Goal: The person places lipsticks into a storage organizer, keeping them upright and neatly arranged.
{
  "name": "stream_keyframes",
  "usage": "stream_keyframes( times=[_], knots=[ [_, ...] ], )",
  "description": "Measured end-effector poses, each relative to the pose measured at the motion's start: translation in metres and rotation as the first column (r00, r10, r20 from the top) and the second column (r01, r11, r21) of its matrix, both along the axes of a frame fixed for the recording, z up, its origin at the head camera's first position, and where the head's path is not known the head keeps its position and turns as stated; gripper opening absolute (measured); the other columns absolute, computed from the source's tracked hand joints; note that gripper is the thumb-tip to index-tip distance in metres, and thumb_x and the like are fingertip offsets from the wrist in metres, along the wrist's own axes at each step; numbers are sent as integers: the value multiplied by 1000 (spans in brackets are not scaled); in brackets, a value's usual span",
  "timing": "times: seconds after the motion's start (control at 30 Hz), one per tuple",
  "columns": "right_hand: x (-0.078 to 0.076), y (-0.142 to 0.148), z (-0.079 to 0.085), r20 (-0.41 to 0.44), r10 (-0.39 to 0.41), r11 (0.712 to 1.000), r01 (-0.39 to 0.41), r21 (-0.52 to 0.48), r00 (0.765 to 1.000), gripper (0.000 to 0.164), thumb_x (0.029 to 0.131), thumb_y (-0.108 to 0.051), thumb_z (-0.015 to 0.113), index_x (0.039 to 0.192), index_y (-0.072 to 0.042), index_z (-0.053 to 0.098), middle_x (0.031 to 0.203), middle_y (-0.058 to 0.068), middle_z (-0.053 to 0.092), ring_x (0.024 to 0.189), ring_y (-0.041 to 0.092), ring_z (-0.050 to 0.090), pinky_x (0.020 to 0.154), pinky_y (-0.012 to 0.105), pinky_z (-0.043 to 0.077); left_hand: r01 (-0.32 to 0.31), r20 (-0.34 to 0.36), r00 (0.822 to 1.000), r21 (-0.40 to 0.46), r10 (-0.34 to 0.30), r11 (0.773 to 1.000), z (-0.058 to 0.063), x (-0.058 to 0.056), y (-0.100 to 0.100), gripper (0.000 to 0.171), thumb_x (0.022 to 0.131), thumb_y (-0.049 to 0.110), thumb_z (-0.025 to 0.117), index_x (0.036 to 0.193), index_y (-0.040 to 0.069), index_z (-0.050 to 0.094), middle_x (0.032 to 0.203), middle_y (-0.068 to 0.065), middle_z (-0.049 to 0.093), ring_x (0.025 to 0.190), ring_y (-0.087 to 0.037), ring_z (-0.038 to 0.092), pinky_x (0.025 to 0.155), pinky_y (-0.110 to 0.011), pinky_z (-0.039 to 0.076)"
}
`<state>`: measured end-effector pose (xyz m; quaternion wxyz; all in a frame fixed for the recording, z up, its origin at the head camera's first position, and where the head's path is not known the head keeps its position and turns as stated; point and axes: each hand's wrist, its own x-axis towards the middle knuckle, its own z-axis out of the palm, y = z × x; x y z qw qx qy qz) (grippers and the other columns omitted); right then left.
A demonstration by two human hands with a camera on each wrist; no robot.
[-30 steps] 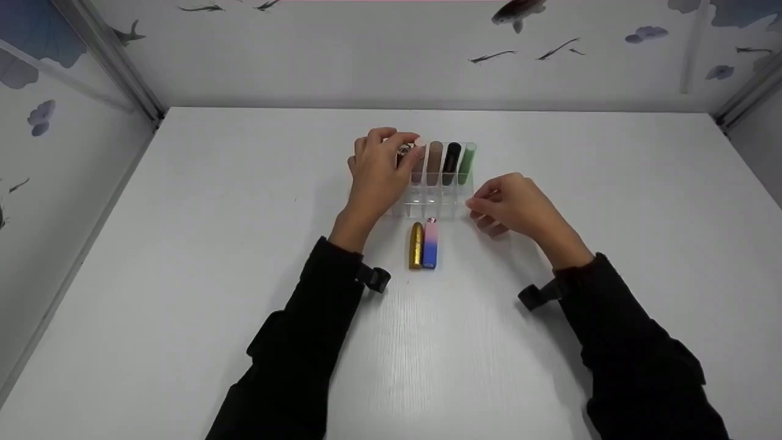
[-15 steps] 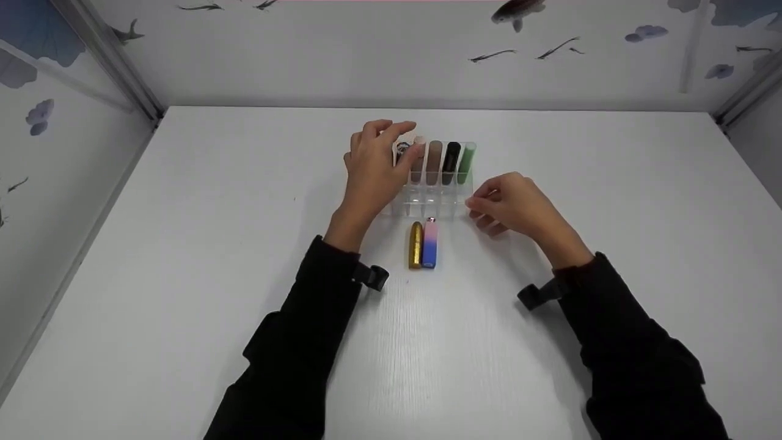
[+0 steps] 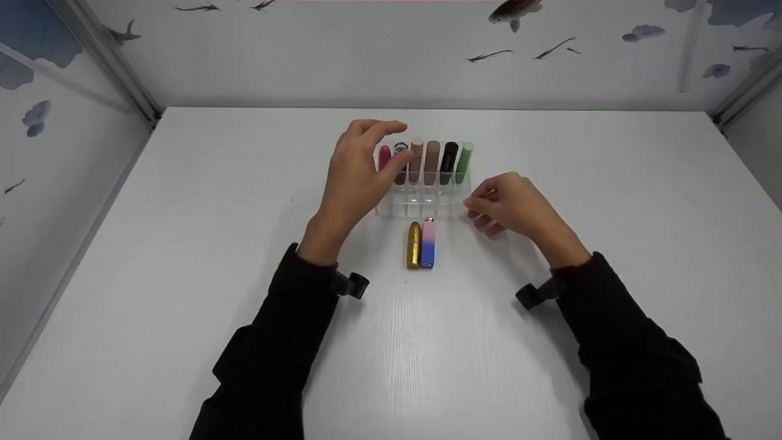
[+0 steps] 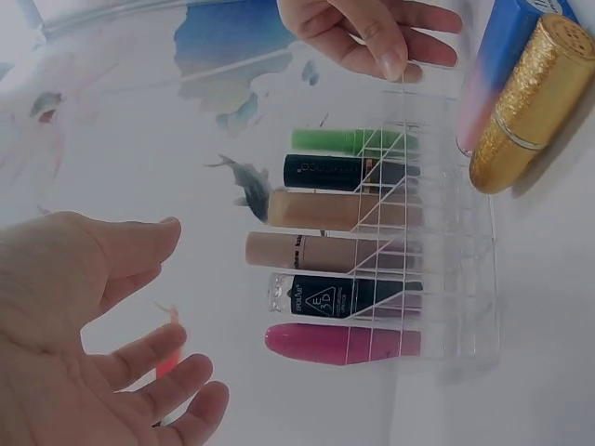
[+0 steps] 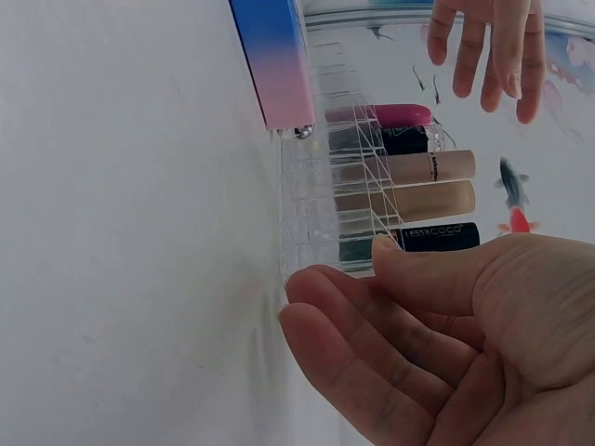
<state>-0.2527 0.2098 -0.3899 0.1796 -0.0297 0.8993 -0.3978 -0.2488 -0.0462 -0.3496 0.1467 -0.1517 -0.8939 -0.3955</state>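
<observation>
A clear acrylic lipstick organizer point(image 3: 421, 205) stands on the table with a row of tubes in its back slots. They include a magenta tube point(image 4: 316, 342), a black tube with a clear cap point(image 4: 321, 295), a pinkish-beige tube point(image 4: 297, 251), a tan tube point(image 4: 316, 210), a black tube point(image 4: 321, 173) and a green tube point(image 4: 325, 140). My left hand point(image 3: 360, 165) hovers beside the organizer's left end, thumb and fingers spread, holding nothing. My right hand point(image 3: 519, 205), fingers bent, holds the organizer's near right corner between thumb and fingertips.
Before the organizer, a gold lipstick point(image 3: 414, 245) and a pink-to-blue lipstick point(image 3: 428, 244) lie side by side on the white table point(image 3: 183, 244). Behind the table rises a pale panel point(image 3: 366, 61) printed with fish and plants.
My left hand has let go of the pinkish-beige tube, its fingers spreading as it draws back to the left. The magenta tube has come into view. My right hand stays put.
</observation>
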Motion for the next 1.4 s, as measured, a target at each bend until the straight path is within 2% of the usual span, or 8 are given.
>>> stream_keyframes(
  times=[0.23,0.37,0.47,0.53,0.67,0.87,1.13,1.4],
  knots=[
    [-1,0,0,8,-1,1000,1,0,1000,26,101,-20,66,112,2,70,98,16,75,81,22,74,66,34,61,44,24,999,-40,-43,998,-6,3,-12,27,96,23,73,121,13,73,112,-5,69,108,-21,62,94,-29,49],
    [-1,0,0,14,-4,1000,4,3,1000,26,100,-21,67,113,2,70,98,16,75,81,22,74,66,33,61,58,105,993,-87,-49,995,-11,3,-18,24,95,18,74,118,10,75,105,-4,73,99,-21,65,89,-31,52],
    [-1,0,1,14,-4,1000,4,5,1000,26,100,-21,67,113,2,70,98,16,75,81,23,74,66,33,61,56,169,985,-122,-35,991,-13,3,-20,23,95,18,75,116,9,76,107,-4,75,97,-20,67,88,-31,53],
    [-1,1,1,13,0,1000,0,6,1000,26,100,-21,67,113,2,70,98,16,75,81,23,74,66,34,61,57,186,982,-155,-27,986,-14,2,-20,22,95,20,75,115,10,77,108,-3,75,96,-19,67,88,-31,53],
    [-1,1,0,9,7,1000,-7,7,1000,27,100,-21,67,113,2,70,98,16,75,81,23,73,66,34,61,49,169,986,-244,-7,969,-17,1,-20,20,94,21,75,112,11,78,110,-3,75,97,-20,67,85,-33,54],
    [-1,1,0,0,3,1000,-3,-1,1000,26,100,-21,66,111,2,70,97,16,75,80,22,74,66,33,61,47,147,989,-381,11,923,-24,1,-23,27,92,23,78,117,14,78,108,-5,76,96,-21,68,81,-35,54],
    [-1,1,2,6,-2,1000,2,4,1000,26,100,-21,67,112,2,70,98,17,75,82,23,74,67,33,61,85,173,985,-439,-8,894,-30,1,-24,35,91,24,79,124,16,75,105,-6,76,91,-22,67,78,-35,54],
    [-1,1,0,8,5,1000,-6,15,1000,26,101,-22,67,112,1,70,99,16,75,82,23,74,67,33,61,88,131,991,-469,-29,879,-36,2,-23,30,92,19,78,121,12,76,109,-7,76,95,-23,71,82,-36,56]
  ],
)
